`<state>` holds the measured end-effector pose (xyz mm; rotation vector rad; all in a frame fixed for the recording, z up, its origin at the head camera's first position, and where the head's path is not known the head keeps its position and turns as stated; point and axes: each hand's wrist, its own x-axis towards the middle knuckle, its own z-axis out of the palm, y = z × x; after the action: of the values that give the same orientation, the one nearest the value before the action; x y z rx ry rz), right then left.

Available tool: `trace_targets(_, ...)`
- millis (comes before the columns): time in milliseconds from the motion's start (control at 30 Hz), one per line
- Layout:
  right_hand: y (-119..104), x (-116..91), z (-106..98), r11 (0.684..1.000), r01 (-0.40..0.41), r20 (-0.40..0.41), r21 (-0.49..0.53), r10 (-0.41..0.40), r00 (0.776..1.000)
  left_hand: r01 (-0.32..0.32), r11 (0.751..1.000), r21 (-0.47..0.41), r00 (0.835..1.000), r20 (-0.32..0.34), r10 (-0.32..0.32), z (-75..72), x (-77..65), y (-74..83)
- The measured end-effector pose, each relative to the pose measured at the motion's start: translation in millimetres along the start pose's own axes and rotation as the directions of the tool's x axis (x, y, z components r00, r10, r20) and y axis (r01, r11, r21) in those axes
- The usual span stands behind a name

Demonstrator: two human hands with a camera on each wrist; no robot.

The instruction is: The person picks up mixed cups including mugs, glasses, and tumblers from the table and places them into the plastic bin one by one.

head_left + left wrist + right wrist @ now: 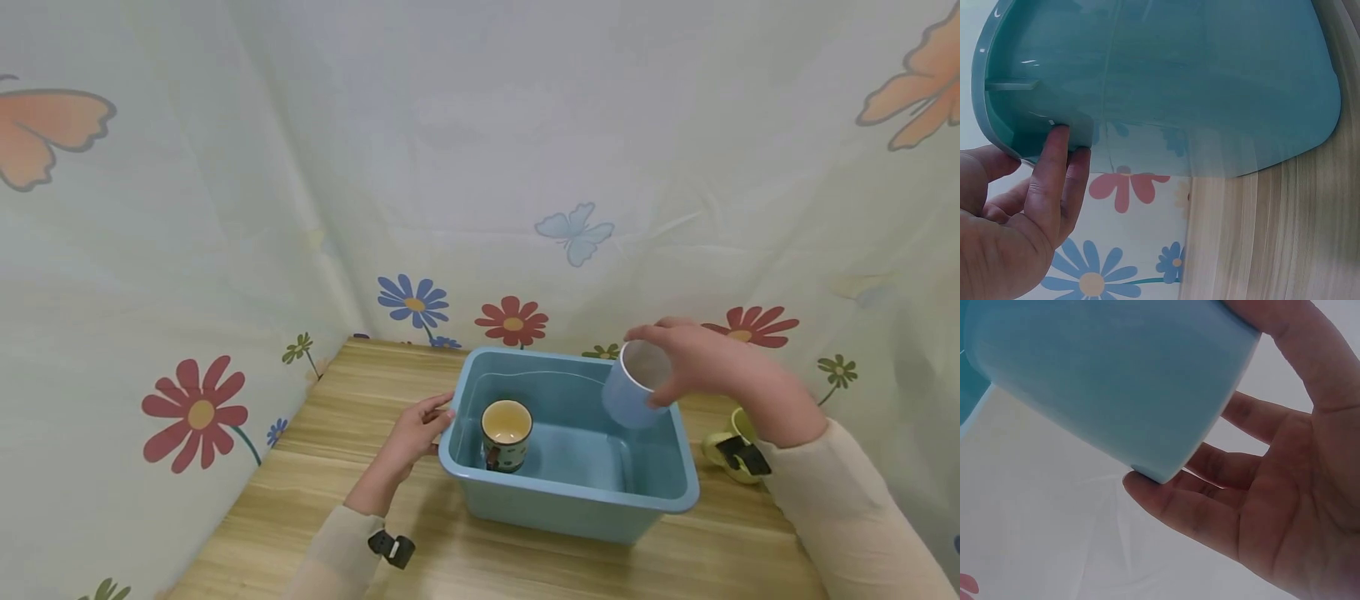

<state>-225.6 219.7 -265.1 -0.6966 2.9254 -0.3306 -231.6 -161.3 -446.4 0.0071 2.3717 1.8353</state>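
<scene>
A blue plastic bin (570, 493) stands on the wooden table. My left hand (412, 432) grips its left rim; in the left wrist view the thumb (1002, 161) lies at the rim and the fingers (1050, 181) reach under it against the outer wall. Over the bin's right end, my right hand (693, 358) holds a light blue cup (628, 400) by its rim, the cup tilted and its lower part inside the bin's outline. The right wrist view shows thumb and fingers spread around the cup's (1116, 375) mouth. Inside the bin at the left, a patterned mug (510, 454) with a cream interior sits upright, its brown handle facing me.
A yellow-green mug (738, 425) is on the table right of the bin, partly hidden by my right forearm. Wood-grain tabletop (375, 375) extends to the left of the bin. A pale curtain (480, 167) with flowers and butterflies hangs behind the table and along its sides.
</scene>
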Motion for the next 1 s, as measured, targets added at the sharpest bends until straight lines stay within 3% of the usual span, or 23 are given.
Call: trace_targets(1000, -18, 35, 26, 0.999, 0.030, 0.025, 0.037, -0.030, 0.999, -0.003, 1.000, -0.005, 1.000, 0.009, 0.003, -0.1, -2.7, 1.3)
